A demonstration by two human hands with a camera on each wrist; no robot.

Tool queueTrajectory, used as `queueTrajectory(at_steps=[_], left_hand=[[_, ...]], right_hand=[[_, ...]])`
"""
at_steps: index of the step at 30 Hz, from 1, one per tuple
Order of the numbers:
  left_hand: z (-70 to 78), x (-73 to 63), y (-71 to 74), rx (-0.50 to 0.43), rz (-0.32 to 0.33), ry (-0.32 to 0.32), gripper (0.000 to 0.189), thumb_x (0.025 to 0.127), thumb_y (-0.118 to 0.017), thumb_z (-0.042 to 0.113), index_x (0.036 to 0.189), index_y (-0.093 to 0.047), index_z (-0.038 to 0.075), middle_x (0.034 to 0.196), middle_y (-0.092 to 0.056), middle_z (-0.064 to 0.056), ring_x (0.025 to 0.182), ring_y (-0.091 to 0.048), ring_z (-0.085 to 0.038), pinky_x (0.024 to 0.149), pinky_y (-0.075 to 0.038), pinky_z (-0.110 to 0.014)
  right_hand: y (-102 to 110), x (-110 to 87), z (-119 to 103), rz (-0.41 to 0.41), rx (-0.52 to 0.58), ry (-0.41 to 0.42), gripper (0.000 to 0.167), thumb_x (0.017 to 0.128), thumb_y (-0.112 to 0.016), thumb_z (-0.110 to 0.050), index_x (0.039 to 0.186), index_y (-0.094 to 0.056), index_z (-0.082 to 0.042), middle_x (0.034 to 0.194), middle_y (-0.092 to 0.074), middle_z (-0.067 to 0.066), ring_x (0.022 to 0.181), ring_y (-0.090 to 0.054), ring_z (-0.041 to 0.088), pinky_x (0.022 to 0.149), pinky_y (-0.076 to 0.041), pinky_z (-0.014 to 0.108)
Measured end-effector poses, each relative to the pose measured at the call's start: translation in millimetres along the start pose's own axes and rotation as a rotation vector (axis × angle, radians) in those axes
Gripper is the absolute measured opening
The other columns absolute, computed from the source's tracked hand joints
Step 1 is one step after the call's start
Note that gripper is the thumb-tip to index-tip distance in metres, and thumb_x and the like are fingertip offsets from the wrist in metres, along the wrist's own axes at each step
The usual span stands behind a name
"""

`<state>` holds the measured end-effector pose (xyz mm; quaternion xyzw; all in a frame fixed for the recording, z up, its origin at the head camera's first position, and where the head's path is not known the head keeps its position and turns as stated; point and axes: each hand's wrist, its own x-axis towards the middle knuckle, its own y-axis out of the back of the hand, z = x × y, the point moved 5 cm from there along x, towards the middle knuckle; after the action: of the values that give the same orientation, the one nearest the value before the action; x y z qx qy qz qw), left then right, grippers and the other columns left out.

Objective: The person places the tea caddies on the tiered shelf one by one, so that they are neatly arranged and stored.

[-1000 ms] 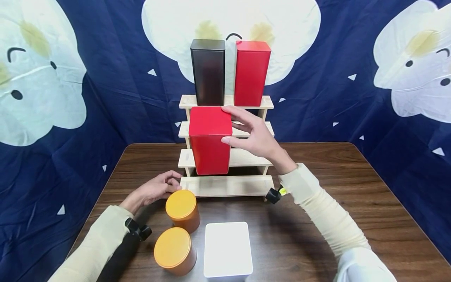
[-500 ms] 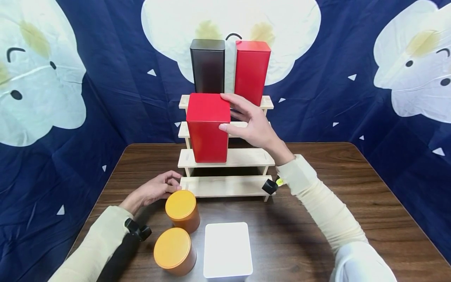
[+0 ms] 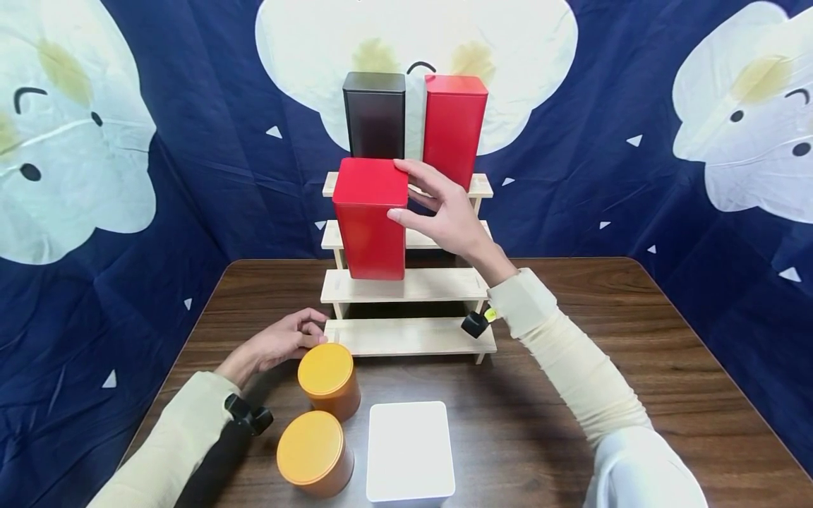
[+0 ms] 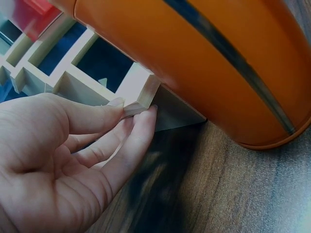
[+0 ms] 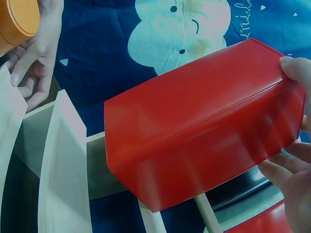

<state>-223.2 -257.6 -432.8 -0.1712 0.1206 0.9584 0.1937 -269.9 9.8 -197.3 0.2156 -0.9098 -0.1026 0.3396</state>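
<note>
Gripping the nearer red box (image 3: 370,226) high with the right hand (image 3: 449,215) (likely leaving its base free) at the stepped rack (image 3: 438,283), and pinching the bottom shelf (image 3: 406,336) with the left hand (image 3: 276,343), probably for steadiness

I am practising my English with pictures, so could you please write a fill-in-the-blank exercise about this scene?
1. The rectangular canister in the right hand is coloured ____.
2. The ____ hand pinches the wooden rack by its lowest tier.
3. On the table, ____ round orange canisters stand near that hand.
4. The colour of the square box beside them is ____.

Missing words: red; left; two; white.
</note>
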Motion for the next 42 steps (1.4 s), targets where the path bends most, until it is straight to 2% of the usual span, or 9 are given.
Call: queueTrajectory(at_steps=[5,9,18,24,30,37,42], left_hand=[[-0.4,1.0,1.7,0.002,0.023,0.015,0.045,0.093,-0.055,0.004,0.132,-0.034,-0.002,0.092,-0.058,-0.006,0.086,-0.059,-0.02,0.083,-0.055,-0.037],[-0.1,1.5,2.2,0.007,0.02,0.01,0.046,0.093,-0.055,0.004,0.133,-0.033,-0.003,0.093,-0.058,-0.007,0.086,-0.059,-0.019,0.083,-0.055,-0.037],[1.7,1.3,1.3,0.0,0.01,0.005,0.045,0.094,-0.055,0.005,0.133,-0.033,-0.003,0.094,-0.058,-0.007,0.086,-0.06,-0.019,0.081,-0.055,-0.035],[1.3,1.0,1.0,-0.006,0.016,0.014,0.044,0.094,-0.055,0.004,0.132,-0.034,-0.002,0.093,-0.058,-0.007,0.085,-0.06,-0.019,0.081,-0.055,-0.035],[1.1,0.0,0.4,-0.012,0.009,0.0,0.046,0.094,-0.056,0.005,0.132,-0.032,-0.004,0.092,-0.058,-0.005,0.085,-0.06,-0.017,0.081,-0.055,-0.035],[1.1,-1.4,-0.5,-0.018,0.004,-0.003,0.047,0.094,-0.056,0.005,0.132,-0.031,-0.005,0.091,-0.058,-0.005,0.085,-0.06,-0.016,0.08,-0.055,-0.034],[1.1,-2.6,-1.9,-0.019,0.005,-0.002,0.046,0.094,-0.056,0.005,0.132,-0.032,-0.005,0.091,-0.058,-0.005,0.085,-0.06,-0.017,0.08,-0.055,-0.034]], right_hand=[[0,6.9,5,0.005,-0.024,-0.013,0.066,0.081,-0.072,-0.008,0.141,-0.043,-0.004,0.141,-0.046,0.013,0.124,-0.052,0.019,0.101,-0.045,0.044],[2,14.2,10,0.013,0.015,-0.041,0.065,0.084,-0.07,-0.007,0.142,-0.042,-0.003,0.142,-0.045,0.013,0.127,-0.051,0.021,0.104,-0.042,0.043],[7,25.9,18,0.024,0.051,-0.151,0.063,0.087,-0.068,-0.015,0.144,-0.041,-0.011,0.143,-0.048,0.006,0.13,-0.049,0.016,0.101,-0.044,0.028],[7,27.9,20,0.03,0.046,-0.184,0.065,0.087,-0.068,-0.019,0.145,-0.04,-0.012,0.146,-0.045,0.003,0.131,-0.047,0.011,0.099,-0.046,0.028],[7,29.1,21,0.057,0.031,-0.161,0.062,0.088,-0.067,-0.016,0.144,-0.041,-0.009,0.149,-0.042,0.003,0.133,-0.045,0.01,0.099,-0.046,0.029],[4,28.5,19,0.113,-0.01,-0.091,0.057,0.089,-0.066,-0.013,0.141,-0.045,-0.004,0.146,-0.045,0.01,0.132,-0.046,0.014,0.099,-0.046,0.029],[1,26.8,18,0.143,-0.04,-0.087,0.057,0.089,-0.066,-0.012,0.14,-0.045,-0.004,0.145,-0.046,0.01,0.132,-0.046,0.014,0.101,-0.045,0.03]])
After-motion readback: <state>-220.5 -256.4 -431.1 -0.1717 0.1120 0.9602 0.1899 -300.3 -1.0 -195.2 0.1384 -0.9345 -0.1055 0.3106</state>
